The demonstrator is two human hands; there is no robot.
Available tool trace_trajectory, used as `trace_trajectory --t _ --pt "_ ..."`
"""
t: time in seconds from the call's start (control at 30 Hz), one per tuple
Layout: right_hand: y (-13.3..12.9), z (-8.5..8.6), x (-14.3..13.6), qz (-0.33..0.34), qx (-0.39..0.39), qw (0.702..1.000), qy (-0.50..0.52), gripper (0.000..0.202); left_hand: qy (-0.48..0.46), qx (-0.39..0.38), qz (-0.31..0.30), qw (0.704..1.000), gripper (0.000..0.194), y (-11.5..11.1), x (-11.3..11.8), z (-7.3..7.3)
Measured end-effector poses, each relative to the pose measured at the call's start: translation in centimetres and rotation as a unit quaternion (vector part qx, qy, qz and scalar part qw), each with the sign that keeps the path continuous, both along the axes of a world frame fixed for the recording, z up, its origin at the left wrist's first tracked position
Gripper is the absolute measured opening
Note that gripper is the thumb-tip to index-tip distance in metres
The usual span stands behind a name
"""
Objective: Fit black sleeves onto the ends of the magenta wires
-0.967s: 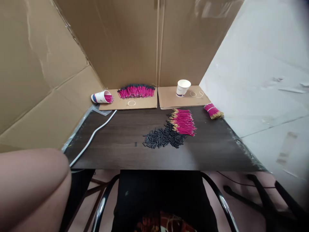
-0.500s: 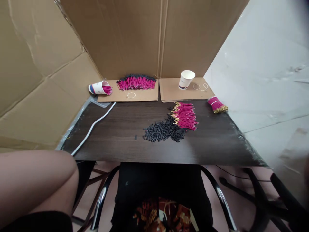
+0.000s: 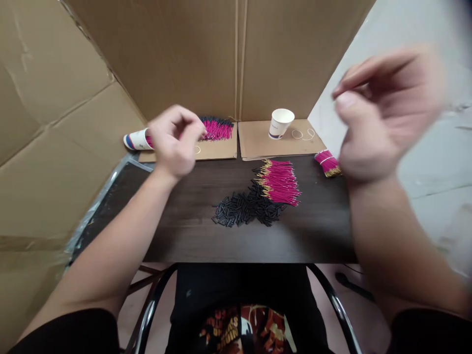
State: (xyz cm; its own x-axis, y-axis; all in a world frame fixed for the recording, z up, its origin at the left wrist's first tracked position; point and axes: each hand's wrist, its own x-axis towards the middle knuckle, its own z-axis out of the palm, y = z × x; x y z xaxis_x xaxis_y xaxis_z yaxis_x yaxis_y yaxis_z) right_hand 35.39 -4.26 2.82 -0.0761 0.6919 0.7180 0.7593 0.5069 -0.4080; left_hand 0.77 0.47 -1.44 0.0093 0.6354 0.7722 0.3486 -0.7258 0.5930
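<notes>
My left hand hovers over the far left of the dark table, fingers curled loosely, nothing visible in it. My right hand is raised at the right, blurred, fingers bent with the thumb near the forefinger; I see nothing held. Between them lie a pile of short black tubes and a loose heap of pink wires with gold tips. A banded bundle of pink wires lies just under my right hand.
Two cardboard sheets lie at the table's back. On them are a row of pink wires with black ends, a tipped paper cup, an upright paper cup and rubber bands. Cardboard walls enclose the back and left.
Both hands have come up into view over the table; before, only a knee showed at the lower left. The camera has shifted slightly. The wires, tubes and cups have not moved.
</notes>
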Motion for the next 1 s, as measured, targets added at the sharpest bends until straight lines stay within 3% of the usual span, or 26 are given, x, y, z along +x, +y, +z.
trace_trajectory --t 0.03,0.07,0.17,0.27,0.37,0.6,0.77,1.0 --pt "1.2 -0.5 -0.3 0.051 0.052 0.997 0.040 0.032 0.006 -0.054 0.005 0.998 0.018 0.3 0.8 -1.5" --pt "2.5 -1.5 -0.3 0.078 0.054 0.995 0.016 0.028 0.027 -0.100 0.000 0.995 0.017 0.5 1.6 -3.1" --pt "5.8 -5.9 0.6 0.109 -0.005 0.990 -0.091 0.013 0.103 -0.212 -0.021 0.972 0.019 0.4 3.2 -7.0" --pt "7.4 -10.1 2.0 0.138 -0.068 0.969 -0.192 0.016 0.209 -0.243 -0.083 0.944 0.023 0.1 3.9 -9.1" --pt "7.6 -12.0 2.6 0.138 -0.106 0.949 -0.261 0.020 0.284 -0.223 -0.126 0.924 0.035 0.1 4.1 -9.8" --pt "8.1 -12.6 2.0 0.139 -0.138 0.937 -0.291 0.019 0.361 -0.234 -0.106 0.896 0.051 0.8 6.1 -9.9" --pt "8.2 -13.2 2.0 0.125 -0.145 0.935 -0.297 0.016 0.316 -0.224 -0.086 0.918 0.037 1.8 8.1 -10.3" --pt "7.3 -12.8 1.0 0.100 -0.115 0.940 -0.306 0.014 0.267 -0.225 -0.090 0.933 0.018 1.9 8.5 -10.5"
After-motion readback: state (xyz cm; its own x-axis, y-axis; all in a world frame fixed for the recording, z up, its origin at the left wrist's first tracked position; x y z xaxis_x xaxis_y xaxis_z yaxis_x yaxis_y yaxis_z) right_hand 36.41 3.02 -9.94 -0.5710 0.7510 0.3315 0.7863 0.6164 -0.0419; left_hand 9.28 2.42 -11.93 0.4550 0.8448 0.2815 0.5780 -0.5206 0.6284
